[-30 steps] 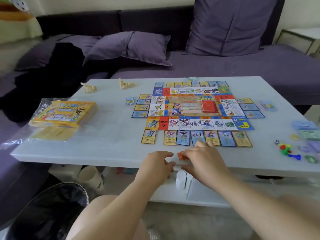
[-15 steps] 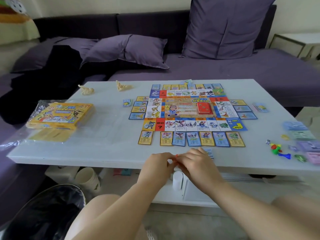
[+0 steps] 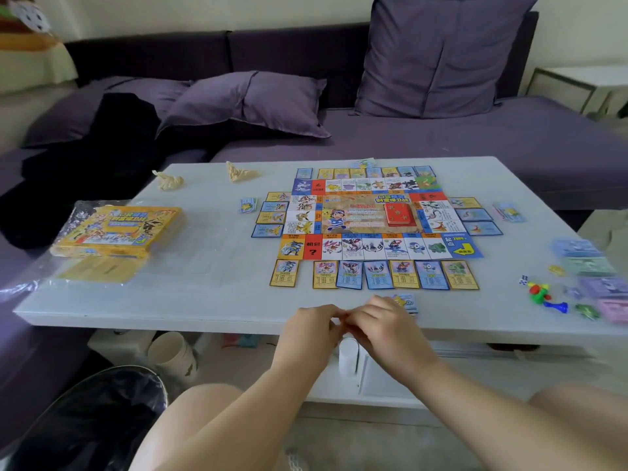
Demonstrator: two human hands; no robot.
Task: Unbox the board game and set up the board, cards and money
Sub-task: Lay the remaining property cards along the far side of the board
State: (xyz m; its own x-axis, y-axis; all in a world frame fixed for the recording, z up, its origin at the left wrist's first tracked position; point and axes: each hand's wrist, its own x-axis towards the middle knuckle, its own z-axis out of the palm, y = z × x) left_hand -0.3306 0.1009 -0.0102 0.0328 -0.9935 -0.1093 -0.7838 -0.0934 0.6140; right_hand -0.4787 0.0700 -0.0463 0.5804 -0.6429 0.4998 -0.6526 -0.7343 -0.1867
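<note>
Left hand (image 3: 307,329) and right hand (image 3: 384,326) meet at near edge of table (image 3: 204,294), fingers curled, tips touching; whether they pinch something, cannot tell. Just beyond right hand, small card stack (image 3: 406,302). Further, board (image 3: 356,215) lies flat at table middle, cards (image 3: 377,275) in rows around it, red deck (image 3: 399,215) on its centre. At right edge money (image 3: 591,266) in stacks, pawns (image 3: 540,294) near. At left, box (image 3: 115,231).

Home living room, purple sofa (image 3: 441,137), cushions (image 3: 251,100), coffee table (image 3: 210,253)

Soft dim daylight, slightly blurry, wide-angle bending at edges
</note>
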